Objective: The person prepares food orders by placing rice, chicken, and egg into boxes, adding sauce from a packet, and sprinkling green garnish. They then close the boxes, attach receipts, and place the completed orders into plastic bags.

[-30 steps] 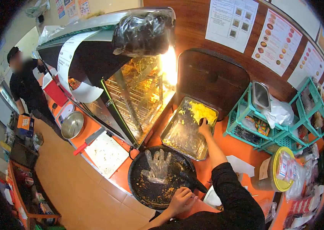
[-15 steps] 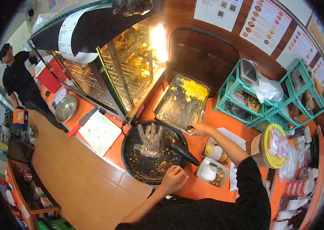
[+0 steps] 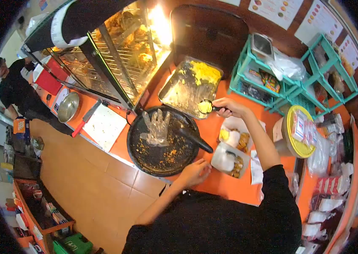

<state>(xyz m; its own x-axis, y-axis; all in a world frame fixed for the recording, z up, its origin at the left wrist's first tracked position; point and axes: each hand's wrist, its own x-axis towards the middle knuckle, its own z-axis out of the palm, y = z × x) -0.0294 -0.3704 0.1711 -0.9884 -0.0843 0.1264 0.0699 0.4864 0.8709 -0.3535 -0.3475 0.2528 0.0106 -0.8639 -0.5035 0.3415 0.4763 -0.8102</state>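
Observation:
My right hand (image 3: 229,107) grips a black-handled spoon (image 3: 205,106) heaped with soft yellow food, just off the near right corner of a metal tray (image 3: 174,94). More of that yellow food (image 3: 206,73) lies at the tray's far end. Below the hand stand two open takeaway boxes. The upper box (image 3: 246,125) holds white rice, brown pieces and a bit of yellow food; the lower box (image 3: 218,160) has rice and brown pieces. My left hand (image 3: 197,172), fingers loosely bent and apart, hovers by the rim of a black stone mortar (image 3: 145,158), holding nothing visible.
A pestle (image 3: 193,137) and a clear plastic glove (image 3: 157,129) lie in the mortar. Left of it are a white cutting board (image 3: 105,127) and a knife. A lit display warmer (image 3: 115,63), teal baskets (image 3: 246,91) and a yellow-lidded tub (image 3: 299,131) surround the counter. Another person (image 3: 16,91) stands far left.
My right hand has lifted the spoon out of the tray, now loaded with yellow food, toward the boxes. My left hand stays near the mortar. The camera view has shifted.

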